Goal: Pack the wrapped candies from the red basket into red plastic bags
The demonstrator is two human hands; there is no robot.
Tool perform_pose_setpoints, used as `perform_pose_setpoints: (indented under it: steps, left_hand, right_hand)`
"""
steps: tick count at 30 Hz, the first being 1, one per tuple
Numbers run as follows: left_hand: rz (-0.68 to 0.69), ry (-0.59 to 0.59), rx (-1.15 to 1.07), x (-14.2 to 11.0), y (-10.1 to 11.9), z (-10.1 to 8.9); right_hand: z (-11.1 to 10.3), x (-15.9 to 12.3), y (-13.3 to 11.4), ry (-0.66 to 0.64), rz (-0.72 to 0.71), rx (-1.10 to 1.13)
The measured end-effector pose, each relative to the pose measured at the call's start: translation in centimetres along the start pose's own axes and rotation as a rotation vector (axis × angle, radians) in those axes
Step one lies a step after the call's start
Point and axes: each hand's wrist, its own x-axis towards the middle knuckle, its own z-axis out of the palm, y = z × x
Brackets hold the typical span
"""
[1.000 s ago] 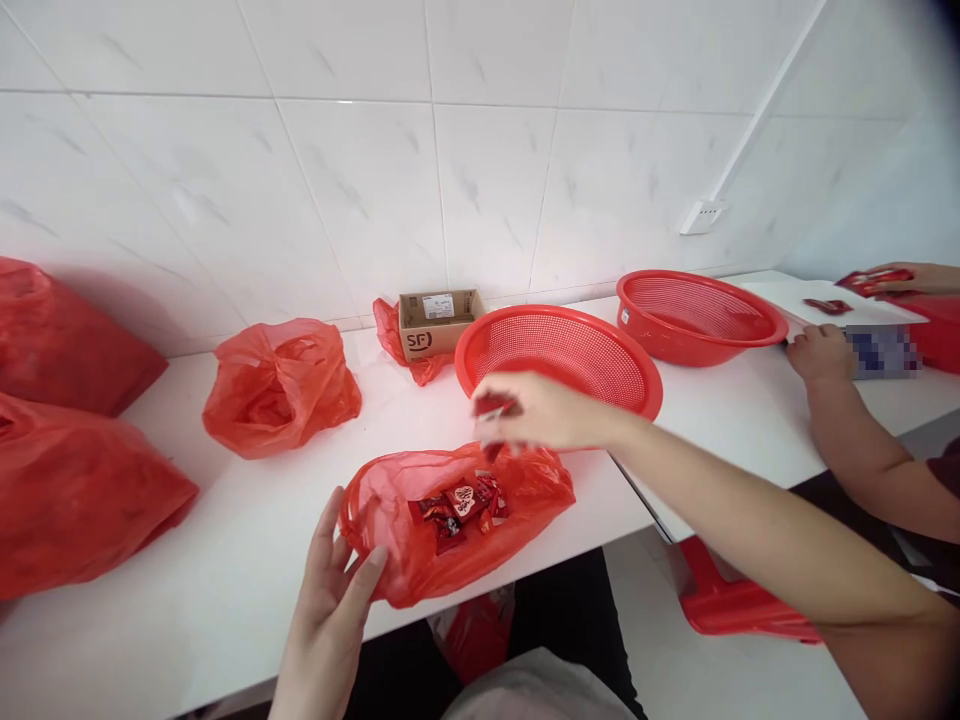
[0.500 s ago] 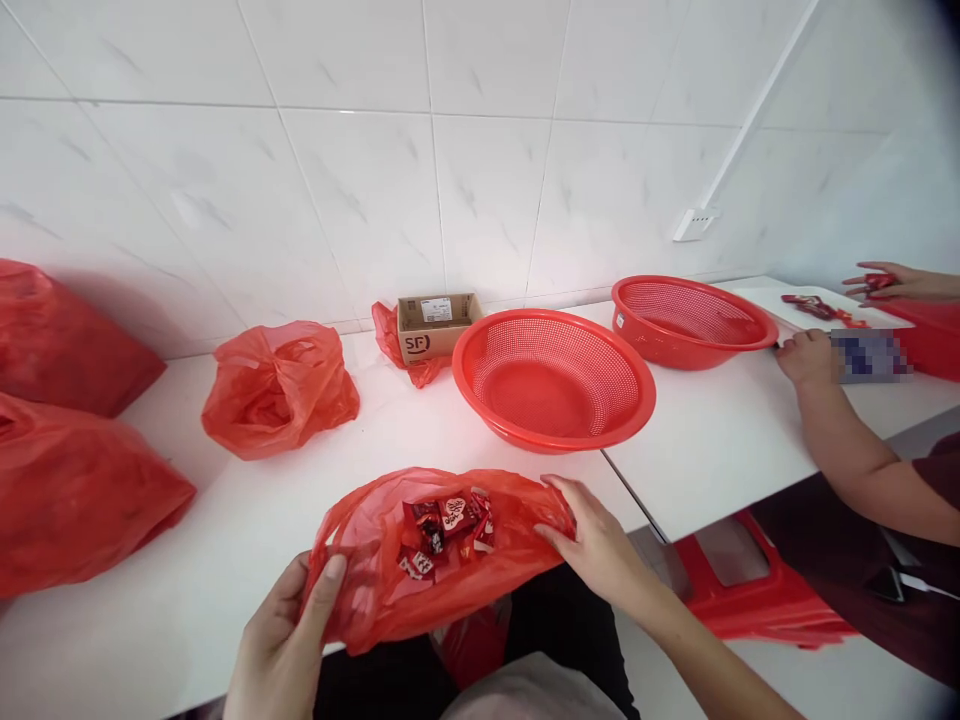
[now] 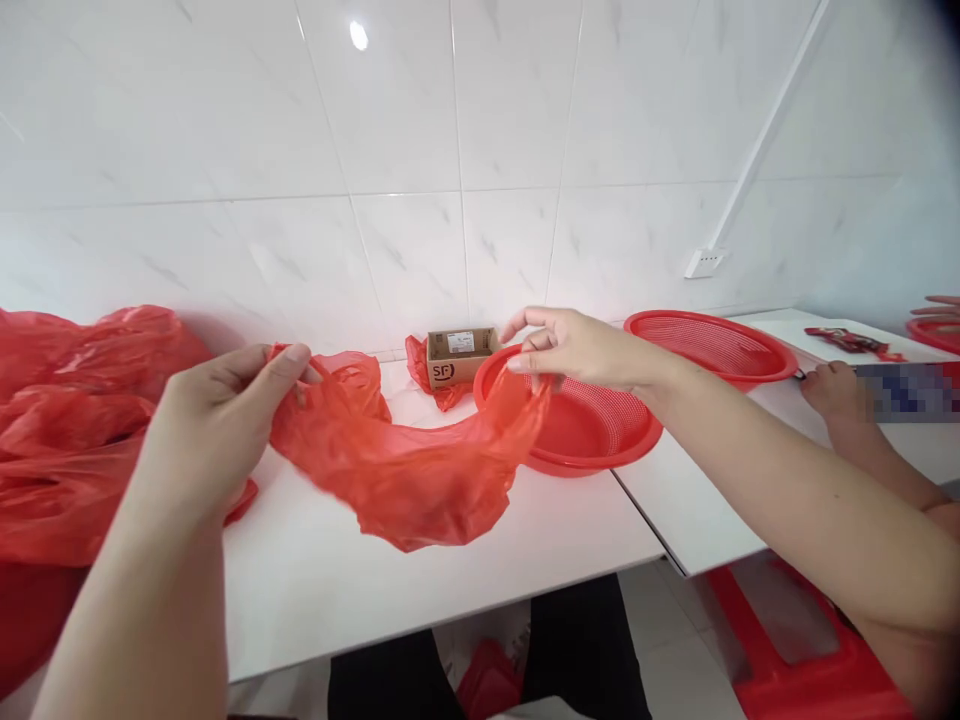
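A thin red plastic bag [image 3: 420, 490] hangs in the air between my two hands, above the white table. At its left end, my left hand [image 3: 225, 410] pinches the bag's edge between thumb and fingers. My right hand [image 3: 551, 345] grips the opposite edge, in front of the near red colander [image 3: 577, 465]. The bag sags in the middle; whatever lies inside it is hidden by the plastic. Behind the bag and partly covered by it sits another red plastic bag [image 3: 360, 380].
Large red plastic bags [image 3: 75, 430] are heaped on the left of the table [image 3: 315, 600]. By the wall stands a small cardboard box [image 3: 452, 365]. A second red colander [image 3: 709, 345] is farther right, near a co-worker's hand [image 3: 829, 390] and several red packets [image 3: 847, 340]. Below is a red stool [image 3: 817, 640].
Both hands have raised the red bag from the table's front edge, drawing its rim up. The small packets seen in it before are now out of sight. The view has tilted upward.
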Motion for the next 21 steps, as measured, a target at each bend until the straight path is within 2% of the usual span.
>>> perform_pose_setpoints:
  steps: [2, 5, 6, 9, 12, 14, 16, 19, 21]
  left_hand:
    - [-0.05, -0.093, 0.013, 1.0, 0.2, -0.2]
    - [-0.19, -0.351, 0.07, 2.8, -0.7, -0.4]
    - [-0.214, -0.373, 0.035, 3.3, -1.2, -0.6]
    - [-0.24, -0.263, -0.098, 4.3, -2.1, -1.4]
    - [-0.246, -0.194, -0.149, 4.5, -2.3, -1.8]
    - [-0.223, -0.148, -0.2, 4.7, -2.0, -1.9]
    - [-0.213, -0.125, -0.264, 5.0, -1.6, -1.9]
    - [-0.149, -0.131, -0.386, 5.6, -0.6, -2.1]
    - [-0.107, -0.137, -0.468, 6.0, 0.2, -2.1]
  right_hand:
    - [0.3, 1.8, -0.4, -0.021, -0.053, -0.02]
    - [0.4, 4.3, -0.1, 0.017, -0.003, -0.163]
    - [0.4, 5.0, 0.1, 0.034, 0.005, -0.173]
    - [0.0, 6.7, 0.4, 0.083, -0.009, -0.088]
    - [-0.6, 7.7, 0.1, 0.076, 0.022, -0.116]
    - [-0.9, 8.1, -0.2, 0.127, -0.039, -0.086]
    - [-1.1, 8.6, -0.3, 0.17, -0.075, -0.087]
    - [-1.3, 9.1, -0.5, 0.157, -0.02, -0.203]
    - [-1.3, 9.4, -1.1, 0.182, -0.062, -0.191]
